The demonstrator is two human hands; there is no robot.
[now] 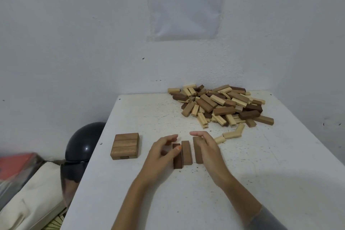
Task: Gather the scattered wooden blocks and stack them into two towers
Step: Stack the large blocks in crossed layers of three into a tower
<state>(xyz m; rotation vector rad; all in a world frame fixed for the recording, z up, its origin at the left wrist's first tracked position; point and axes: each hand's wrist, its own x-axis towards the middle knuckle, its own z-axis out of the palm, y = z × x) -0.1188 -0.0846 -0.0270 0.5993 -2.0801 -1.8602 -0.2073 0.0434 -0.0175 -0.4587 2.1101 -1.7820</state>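
Note:
Three brown wooden blocks lie side by side on the white table [242, 183], long axes pointing away from me. My left hand [162, 152] touches the leftmost dark block [177, 160] with thumb and fingertips. The middle block [186, 153] lies between my hands. My right hand [209, 151] rests against the right block [197, 152], fingers nearly straight. To the left stands a low stack [125, 145] with three brown blocks on top of a lower layer. A large pile of light and dark blocks [220, 104] lies at the back right.
Two or three light blocks [231, 134] lie loose between the pile and my right hand. A black helmet [82, 144] and a cream bag [31, 198] sit off the table's left edge. White walls close in behind and to the right; a printed sheet [186, 2] hangs on the back wall.

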